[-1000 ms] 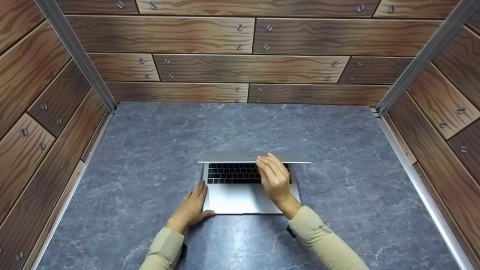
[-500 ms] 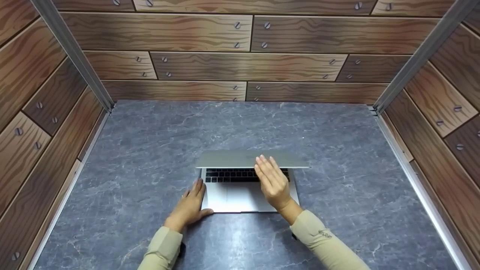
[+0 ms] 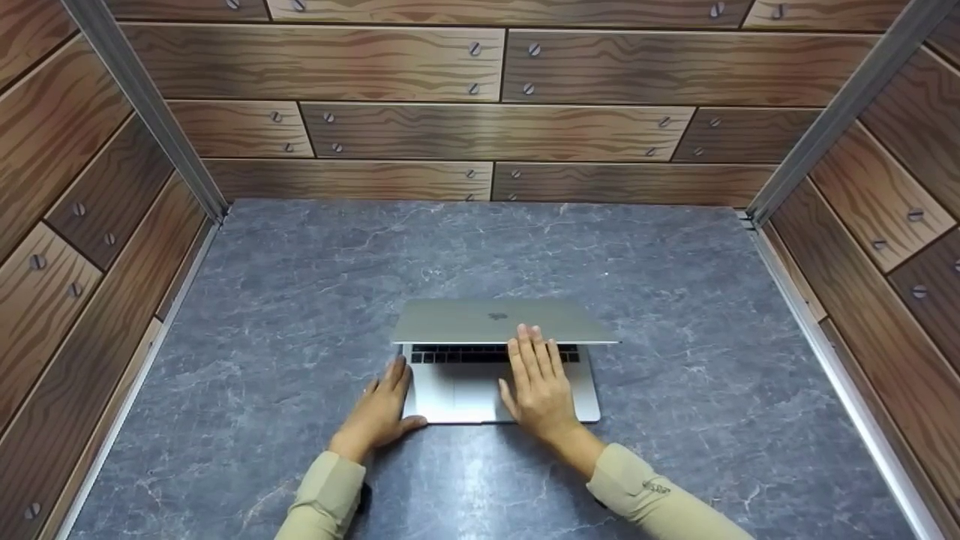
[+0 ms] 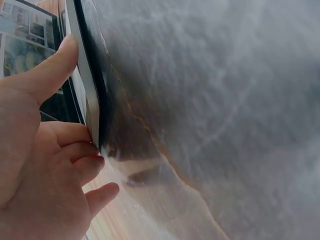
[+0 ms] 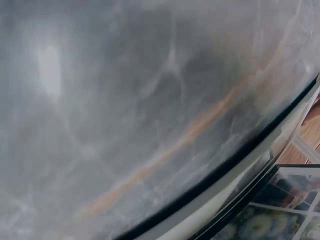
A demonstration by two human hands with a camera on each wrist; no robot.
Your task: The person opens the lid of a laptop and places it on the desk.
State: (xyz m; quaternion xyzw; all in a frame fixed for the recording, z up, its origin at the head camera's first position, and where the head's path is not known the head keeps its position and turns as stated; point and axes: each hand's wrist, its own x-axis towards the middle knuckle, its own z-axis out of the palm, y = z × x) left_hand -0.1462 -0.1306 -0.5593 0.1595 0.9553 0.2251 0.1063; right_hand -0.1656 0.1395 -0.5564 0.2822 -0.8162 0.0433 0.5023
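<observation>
A silver laptop (image 3: 450,394) lies on the table, its lid (image 3: 450,321) tilted low over the black keyboard (image 3: 442,358). My right hand (image 3: 541,394) reaches over the palm rest, straight fingertips on the lid's front edge. At the near left corner is my left hand (image 3: 377,415): extended fingers rest along the side and the thumb touches the front edge. In the left wrist view that thumb (image 4: 57,67) lies against the laptop's rim. Pictures show on the screen (image 5: 280,200) in the right wrist view, where my right hand is out of sight.
The grey marbled tabletop (image 3: 300,277) surrounds the laptop. Wood-patterned walls (image 3: 405,131) stand behind it and on both sides. Metal posts (image 3: 142,105) rise at the back corners, and a pale metal strip (image 3: 847,390) edges the right side.
The lid has tipped down towards the keyboard, showing more of its outer face. My right hand has moved slightly nearer with it, its fingers straightening. My left hand stays at the corner.
</observation>
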